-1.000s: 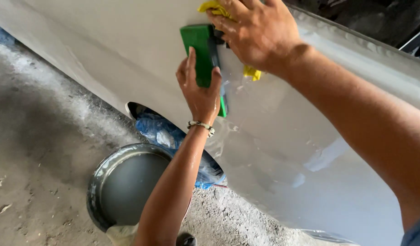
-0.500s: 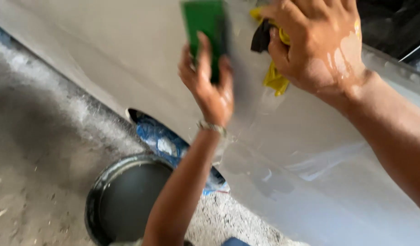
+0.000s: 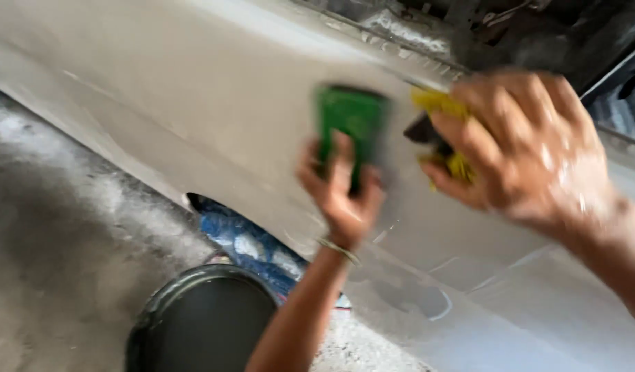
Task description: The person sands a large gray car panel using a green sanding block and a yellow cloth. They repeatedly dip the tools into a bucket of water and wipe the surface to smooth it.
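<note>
Left hand [image 3: 341, 196] is pinching the green sanding block [image 3: 352, 127] flat against the grey car panel [image 3: 193, 89], fingers wrapping its lower end. Looks light and stiff, probably slippery when wet. Right hand [image 3: 517, 148] is gripping a yellow sponge [image 3: 445, 134] just beside it, soft and squishy.

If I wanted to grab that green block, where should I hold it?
Probably by its two long edges, coming from below as the left hand does. The green block lies flat against the pale car panel, so only its edges and outer face are free. The picture is blurry.
</note>
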